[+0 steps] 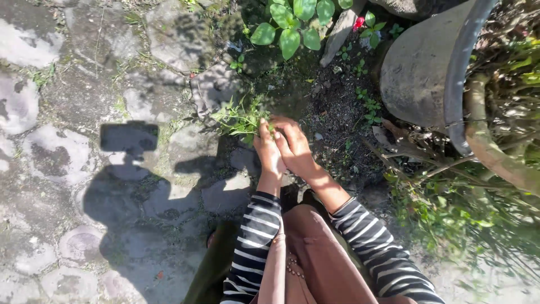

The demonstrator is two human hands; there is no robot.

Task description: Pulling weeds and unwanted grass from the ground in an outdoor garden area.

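My left hand [266, 153] and my right hand [293, 147] are pressed close together low over the ground, both closed around a small clump of thin green weeds [239, 119]. The weeds stick out to the left of my fingers, at the edge where the stone paving meets dark soil [332, 112]. Both arms wear black-and-white striped sleeves. The weeds' roots are hidden under my fingers.
Flat paving stones [73, 152] with moss in the joints cover the left. A large grey pot [419, 67] with a dark rim stands at the upper right, with a woody stem and leafy plants around it. Broad-leaved green plants [295, 25] grow at the top.
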